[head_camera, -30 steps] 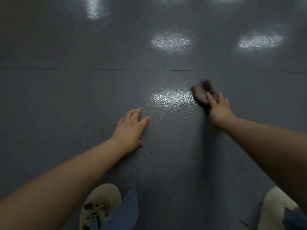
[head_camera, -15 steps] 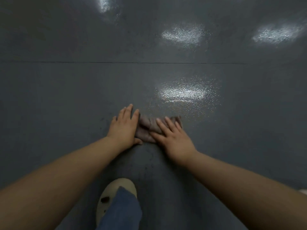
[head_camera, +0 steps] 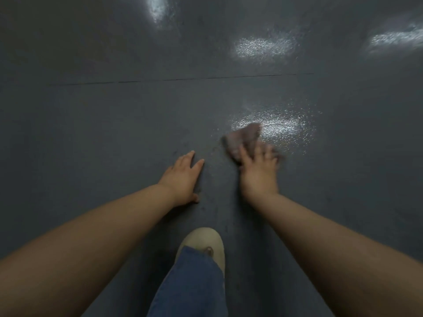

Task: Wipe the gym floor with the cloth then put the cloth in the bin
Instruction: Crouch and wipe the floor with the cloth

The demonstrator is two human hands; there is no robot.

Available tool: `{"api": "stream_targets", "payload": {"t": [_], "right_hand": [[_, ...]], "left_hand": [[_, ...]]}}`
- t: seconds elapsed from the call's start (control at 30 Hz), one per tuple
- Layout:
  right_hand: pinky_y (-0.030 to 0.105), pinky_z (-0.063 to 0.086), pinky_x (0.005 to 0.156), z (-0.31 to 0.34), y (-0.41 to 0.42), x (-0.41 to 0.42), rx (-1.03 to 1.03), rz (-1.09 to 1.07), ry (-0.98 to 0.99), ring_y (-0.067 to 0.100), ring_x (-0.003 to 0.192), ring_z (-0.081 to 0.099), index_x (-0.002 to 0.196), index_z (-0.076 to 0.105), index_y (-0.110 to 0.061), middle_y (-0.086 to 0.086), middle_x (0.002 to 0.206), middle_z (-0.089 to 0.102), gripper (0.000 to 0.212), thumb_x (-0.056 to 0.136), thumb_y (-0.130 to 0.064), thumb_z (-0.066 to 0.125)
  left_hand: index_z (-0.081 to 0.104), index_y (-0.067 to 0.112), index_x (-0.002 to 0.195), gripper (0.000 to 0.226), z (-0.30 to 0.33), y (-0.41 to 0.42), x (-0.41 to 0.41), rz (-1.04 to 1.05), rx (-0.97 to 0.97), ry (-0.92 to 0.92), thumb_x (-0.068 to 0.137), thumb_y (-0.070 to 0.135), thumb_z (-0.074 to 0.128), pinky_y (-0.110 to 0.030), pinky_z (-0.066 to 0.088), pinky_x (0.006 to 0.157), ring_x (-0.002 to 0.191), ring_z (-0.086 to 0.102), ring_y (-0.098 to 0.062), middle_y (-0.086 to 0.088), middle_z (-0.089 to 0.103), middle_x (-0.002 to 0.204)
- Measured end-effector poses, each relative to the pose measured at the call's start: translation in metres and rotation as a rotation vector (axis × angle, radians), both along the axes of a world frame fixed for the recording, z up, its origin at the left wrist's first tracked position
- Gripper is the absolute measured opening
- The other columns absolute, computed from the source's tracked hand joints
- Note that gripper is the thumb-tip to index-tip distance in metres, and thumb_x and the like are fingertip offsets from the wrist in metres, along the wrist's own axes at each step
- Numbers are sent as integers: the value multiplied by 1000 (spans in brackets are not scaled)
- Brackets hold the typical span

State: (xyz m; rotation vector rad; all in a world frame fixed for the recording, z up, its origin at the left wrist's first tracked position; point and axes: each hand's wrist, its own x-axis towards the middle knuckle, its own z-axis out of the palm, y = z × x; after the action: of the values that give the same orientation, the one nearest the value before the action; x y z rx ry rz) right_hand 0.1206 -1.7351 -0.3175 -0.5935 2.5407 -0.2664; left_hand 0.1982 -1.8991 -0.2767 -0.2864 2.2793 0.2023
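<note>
A crumpled brownish cloth (head_camera: 243, 139) lies on the dark grey gym floor (head_camera: 114, 124), just right of centre and blurred by motion. My right hand (head_camera: 258, 172) presses down on its near part with spread fingers. My left hand (head_camera: 183, 177) rests flat on the floor to the left of the cloth, fingers straight, apart from it. No bin is in view.
A thin seam (head_camera: 183, 79) crosses the floor beyond the hands. Bright light reflections (head_camera: 274, 124) shine on the floor beside the cloth and farther back. A pale shoe (head_camera: 206, 242) and a blue trouser leg (head_camera: 192, 284) sit between my forearms.
My right hand swept the cloth in from the right until it met my left hand, and has now pushed it back out to the right and forward. The left hand stayed planted.
</note>
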Motion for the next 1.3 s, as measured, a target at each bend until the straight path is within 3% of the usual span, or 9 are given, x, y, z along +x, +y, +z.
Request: {"api": "stream_targets", "payload": {"t": [0.17, 0.37, 0.47, 0.57, 0.7, 0.77, 0.97, 1.07, 1.3], "right_hand": [[39, -4, 117, 4, -10, 36, -64, 459, -79, 30, 146, -8, 152, 15, -24, 8, 159, -7, 55, 101, -33, 34], [39, 12, 115, 16, 4, 3, -98, 305, -18, 32, 142, 18, 149, 25, -16, 13, 158, 11, 55, 100, -40, 25], [40, 29, 107, 26, 9, -16, -147, 174, 40, 39, 126, 36, 145, 34, -8, 20, 153, 24, 53, 97, -31, 33], [48, 47, 88, 29, 7, -38, -150, 101, 179, 48, 95, 54, 127, 55, 1, 33, 132, 47, 63, 80, -32, 31], [58, 27, 107, 37, 3, -54, -54, -24, 267, 51, 124, 36, 143, 40, -14, 28, 152, 18, 62, 84, -26, 48], [54, 13, 114, 33, 10, -53, 3, -54, 202, 44, 137, 18, 149, 26, -22, 20, 157, -1, 67, 88, -24, 53], [44, 8, 117, 31, 35, -45, 86, -65, 59, 35, 143, 7, 149, 20, -19, 15, 158, -6, 65, 89, -19, 47], [43, 10, 117, 34, 42, -44, 111, -113, -2, 35, 143, 8, 149, 19, -17, 13, 158, -6, 65, 89, -18, 47], [39, 20, 113, 42, 53, -53, 12, -359, -155, 36, 142, 15, 148, 18, -10, 17, 157, 2, 66, 89, -12, 49]], "left_hand": [[25, 10, 146, 91, -3, 8, 3, 119, 78, 94, 76, 40, 75, -36, 18, 117, 144, 8, -30, -13, 2, 157], [68, 10, 95, 24, -15, 20, -29, 582, 277, 384, 78, 24, 76, -24, 40, 89, 106, 56, -26, -10, 63, 107], [46, 19, 65, 30, -13, 29, -57, 750, 436, 417, 90, 12, 62, -23, 35, 56, 64, 49, -11, 2, 52, 66], [35, 18, 67, 34, -9, 39, -84, 993, 632, 480, 96, 4, 47, -22, 40, 57, 61, 45, -13, -2, 45, 65], [37, 16, 71, 26, -13, 32, -99, 1223, 534, 557, 92, 5, 48, -35, 50, 66, 67, 57, -26, -14, 55, 73], [47, 11, 89, 6, -9, 23, -93, 1093, 268, 604, 90, 10, 53, -34, 45, 81, 88, 55, -28, -16, 55, 97], [27, 26, 148, 56, -12, 25, -88, 104, 100, 547, 96, 31, 49, -47, 12, 115, 144, 6, -32, -11, 3, 158], [2, 38, 150, 66, -33, 42, -96, 58, 34, 335, 96, 52, 37, -59, -4, 112, 142, -21, -35, -7, -24, 156], [-11, 37, 149, 71, -42, 103, -127, -234, 6, 274, 94, 61, 28, -63, -13, 107, 139, -25, -42, -10, -27, 154]]}}
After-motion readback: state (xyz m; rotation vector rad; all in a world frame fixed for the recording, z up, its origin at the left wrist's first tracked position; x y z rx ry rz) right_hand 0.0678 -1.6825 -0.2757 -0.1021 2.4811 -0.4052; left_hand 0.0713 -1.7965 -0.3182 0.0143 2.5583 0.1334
